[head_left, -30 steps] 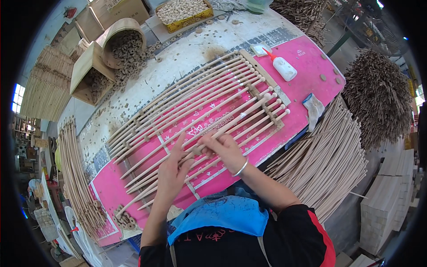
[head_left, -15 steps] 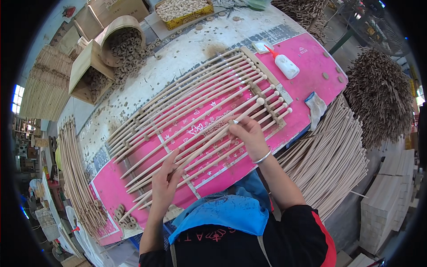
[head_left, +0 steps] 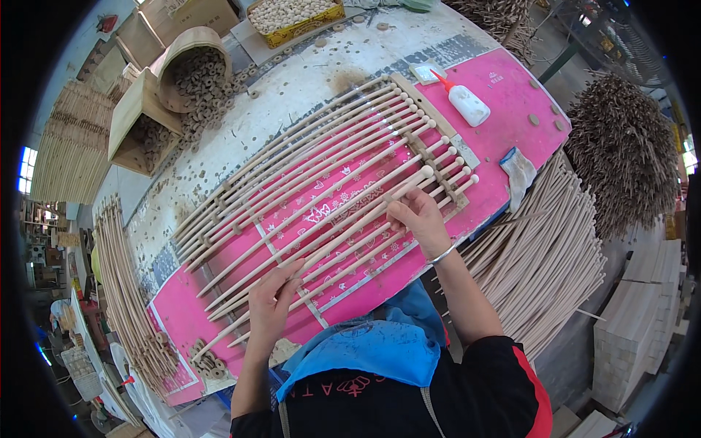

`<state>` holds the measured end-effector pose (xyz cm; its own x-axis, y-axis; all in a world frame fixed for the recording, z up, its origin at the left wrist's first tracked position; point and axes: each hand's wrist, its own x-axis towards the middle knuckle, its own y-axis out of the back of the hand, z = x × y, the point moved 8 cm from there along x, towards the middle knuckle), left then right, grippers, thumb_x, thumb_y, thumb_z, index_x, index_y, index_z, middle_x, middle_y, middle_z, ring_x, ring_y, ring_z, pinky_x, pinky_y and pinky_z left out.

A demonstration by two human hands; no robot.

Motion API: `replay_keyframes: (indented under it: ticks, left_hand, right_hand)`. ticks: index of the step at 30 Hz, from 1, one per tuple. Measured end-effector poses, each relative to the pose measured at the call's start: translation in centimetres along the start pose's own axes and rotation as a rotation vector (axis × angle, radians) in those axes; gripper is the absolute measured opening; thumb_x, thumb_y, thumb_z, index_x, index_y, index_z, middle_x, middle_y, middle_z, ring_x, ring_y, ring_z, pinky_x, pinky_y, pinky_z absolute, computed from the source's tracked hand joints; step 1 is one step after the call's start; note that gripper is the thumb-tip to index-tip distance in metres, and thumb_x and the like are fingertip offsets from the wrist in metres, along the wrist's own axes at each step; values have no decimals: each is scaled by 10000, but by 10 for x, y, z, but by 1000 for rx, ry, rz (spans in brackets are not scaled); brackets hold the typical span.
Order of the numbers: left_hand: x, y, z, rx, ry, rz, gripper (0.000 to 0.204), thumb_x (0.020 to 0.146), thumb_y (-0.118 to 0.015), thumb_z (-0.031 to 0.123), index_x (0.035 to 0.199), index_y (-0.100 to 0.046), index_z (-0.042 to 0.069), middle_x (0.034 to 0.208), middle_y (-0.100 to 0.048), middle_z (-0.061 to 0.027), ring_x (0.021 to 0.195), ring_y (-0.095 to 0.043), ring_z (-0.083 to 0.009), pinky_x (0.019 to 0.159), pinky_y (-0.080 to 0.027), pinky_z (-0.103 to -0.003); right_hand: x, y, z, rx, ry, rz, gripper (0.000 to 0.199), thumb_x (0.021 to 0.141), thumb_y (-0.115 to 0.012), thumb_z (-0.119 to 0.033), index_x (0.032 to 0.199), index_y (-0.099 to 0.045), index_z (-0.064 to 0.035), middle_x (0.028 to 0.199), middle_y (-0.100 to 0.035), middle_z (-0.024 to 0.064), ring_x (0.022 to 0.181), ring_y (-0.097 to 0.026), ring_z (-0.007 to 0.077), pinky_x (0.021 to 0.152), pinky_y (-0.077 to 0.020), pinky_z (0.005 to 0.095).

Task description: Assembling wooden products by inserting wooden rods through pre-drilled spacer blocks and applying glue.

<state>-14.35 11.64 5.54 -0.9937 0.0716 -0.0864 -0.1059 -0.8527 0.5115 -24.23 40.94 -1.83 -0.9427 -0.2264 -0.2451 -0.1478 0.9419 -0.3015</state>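
Note:
A long pale wooden stick with a ball end point(head_left: 427, 172) lies slantwise above a row of similar sticks, raised nearer me than most. My right hand point(head_left: 422, 221) is closed with thumb and fingertips pinched at this stick, a short way below its ball. Farther down the same stick, my left hand point(head_left: 273, 293) has its fingers bent round it. Beneath, the other ball-ended sticks point(head_left: 343, 177) lie side by side across a wooden rack bar point(head_left: 432, 117), small brown wooden rings on some of them. Parts of the fingertips are hidden.
A white glue bottle point(head_left: 468, 105) with a red tip lies on the pink mat point(head_left: 504, 84), near a cloth point(head_left: 518, 175). Brown rings spill from a wooden tub point(head_left: 193, 62). A yellow crate point(head_left: 296, 25) holds pale balls. Stick bundles point(head_left: 540, 255) flank the table.
My right hand has slid a little to the right along the stick, toward its ball end. My left hand has stayed in nearly the same place, its fingers lower and more bent.

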Motion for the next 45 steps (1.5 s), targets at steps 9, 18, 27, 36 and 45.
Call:
replay_keyframes:
  ticks: [9, 18, 27, 36, 45]
  left_hand:
    - [15, -7, -1, 79, -33, -8, 317, 998, -704, -11, 1309, -760, 11, 973, -745, -140, 842, -714, -202, 781, -553, -314]
    - [69, -24, 20, 218, -278, 88, 312, 985, -721, -30, 1281, -781, 51, 1012, -685, -91, 825, -690, -195, 725, -538, -313]
    - [126, -64, 19, 339, -396, 150, 266, 1003, -735, 61, 1256, -794, 121, 960, -627, -61, 775, -656, -227, 662, -514, -383]
    - [134, -81, 9, 479, -399, 149, 302, 984, -739, 64, 1277, -775, 132, 956, -604, -61, 832, -666, -248, 660, -527, -404]
    - [131, -89, 13, 606, -550, 176, 365, 914, -761, 27, 1266, -769, 123, 973, -635, -57, 853, -668, -280, 765, -560, -420]
  right_hand:
    - [4, 19, 2, -27, 27, 108, 331, 1040, -787, -315, 1201, -714, -35, 828, -702, -12, 663, -633, 50, 584, -496, 208]
    - [0, 60, -12, -94, 186, 384, 279, 1089, -713, -348, 1120, -696, -72, 810, -697, -13, 657, -622, 47, 558, -446, 199]
    - [-5, 65, -12, -77, 163, 345, 263, 1120, -661, -319, 1175, -705, -65, 832, -667, -23, 664, -595, 33, 565, -443, 184]
    - [-6, 62, -10, -56, 123, 308, 266, 1124, -653, -310, 1216, -707, -66, 850, -679, -18, 678, -610, 33, 573, -447, 190]
    - [5, 64, -26, -247, 180, 333, 228, 1099, -675, -237, 1208, -744, -49, 874, -705, -1, 757, -659, 81, 651, -505, 256]
